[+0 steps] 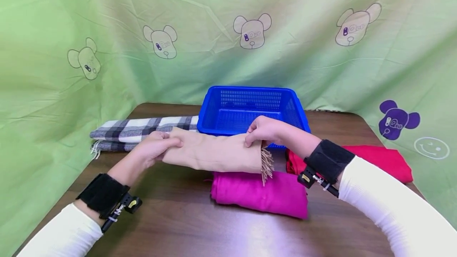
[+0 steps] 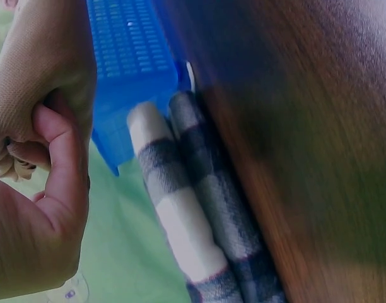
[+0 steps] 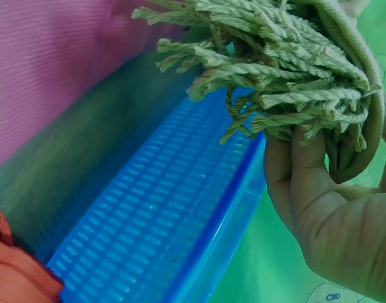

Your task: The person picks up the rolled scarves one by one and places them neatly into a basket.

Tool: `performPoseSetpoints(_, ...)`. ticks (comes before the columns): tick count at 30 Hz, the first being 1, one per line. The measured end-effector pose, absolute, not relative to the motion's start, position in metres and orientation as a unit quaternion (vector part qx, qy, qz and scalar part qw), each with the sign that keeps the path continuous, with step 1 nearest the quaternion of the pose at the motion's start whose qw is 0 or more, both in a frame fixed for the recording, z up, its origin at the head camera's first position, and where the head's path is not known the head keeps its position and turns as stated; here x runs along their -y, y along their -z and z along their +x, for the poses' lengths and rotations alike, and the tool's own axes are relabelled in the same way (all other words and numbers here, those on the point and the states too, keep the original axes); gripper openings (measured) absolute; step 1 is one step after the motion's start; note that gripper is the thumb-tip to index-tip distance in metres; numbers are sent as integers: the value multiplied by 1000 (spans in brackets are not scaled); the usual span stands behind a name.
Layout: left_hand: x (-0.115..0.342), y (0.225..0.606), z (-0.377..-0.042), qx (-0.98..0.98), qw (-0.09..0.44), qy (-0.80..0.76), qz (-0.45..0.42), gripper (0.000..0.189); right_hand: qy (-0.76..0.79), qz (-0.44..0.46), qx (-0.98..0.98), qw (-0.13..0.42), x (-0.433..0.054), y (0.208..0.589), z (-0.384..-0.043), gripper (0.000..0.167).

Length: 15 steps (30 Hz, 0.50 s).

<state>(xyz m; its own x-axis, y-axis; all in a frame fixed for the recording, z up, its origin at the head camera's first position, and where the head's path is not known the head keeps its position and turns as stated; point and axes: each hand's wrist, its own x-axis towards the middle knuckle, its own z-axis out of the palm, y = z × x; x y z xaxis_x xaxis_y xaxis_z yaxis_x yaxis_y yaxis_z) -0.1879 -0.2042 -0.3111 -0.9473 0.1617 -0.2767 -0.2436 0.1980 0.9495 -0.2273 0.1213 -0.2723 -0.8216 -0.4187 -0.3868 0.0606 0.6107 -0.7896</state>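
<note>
A folded beige scarf (image 1: pixel 214 152) with a twisted fringe (image 3: pixel 306 82) at its right end is held up between both hands, in front of the blue basket. My left hand (image 1: pixel 153 148) grips its left end, thumb on top; the left wrist view shows the fingers curled into the cloth (image 2: pixel 48 57). At the upper right corner my right hand (image 1: pixel 262 130) pinches the scarf beside the fringe, with fingers tucked under the fold in the right wrist view. Below the scarf lies a folded magenta cloth (image 1: pixel 262 195) on the table, partly covered from sight.
A blue perforated basket (image 1: pixel 210 106) stands at the back middle of the wooden table (image 1: pixel 171 217), with nothing seen inside. Left of it lies a folded black-and-white plaid scarf (image 1: pixel 143 128). A folded red cloth (image 1: pixel 378 162) lies at right, behind the right forearm. Green curtains surround the table.
</note>
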Motion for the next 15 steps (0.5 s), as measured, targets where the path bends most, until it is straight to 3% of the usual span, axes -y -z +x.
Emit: performPoseSetpoints(15, 182, 313, -191, -772, 140, -620, -14, 17, 431, -95, -854, 276, -147, 269, -228, 17)
